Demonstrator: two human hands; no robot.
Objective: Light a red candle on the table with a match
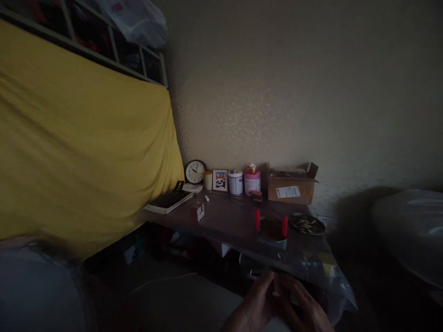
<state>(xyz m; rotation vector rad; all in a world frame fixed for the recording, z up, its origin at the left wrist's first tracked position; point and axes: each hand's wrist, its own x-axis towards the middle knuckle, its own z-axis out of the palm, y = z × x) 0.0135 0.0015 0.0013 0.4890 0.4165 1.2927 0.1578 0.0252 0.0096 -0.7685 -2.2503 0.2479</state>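
Note:
My left hand [252, 305] and my right hand [302, 300] meet at the bottom of the head view, just off the table's front edge. Both are closed, with their fingertips touching each other. Something small and whitish shows between them, too dark and small to name. On the table [228, 219] beyond them, a dark round dish [273, 230] stands between two upright red candles [257, 220]. Right of it lies a round plate [307, 224] with several thin pale sticks on it.
An open cardboard box [290, 188], two lidded tubs [236, 182], a panda picture [220, 180] and a clock [195, 172] line the wall. A small patterned box [198, 211] and a black notebook [170, 200] lie left. A yellow curtain [86, 124] hangs leftmost. Clear plastic covers the table's right corner.

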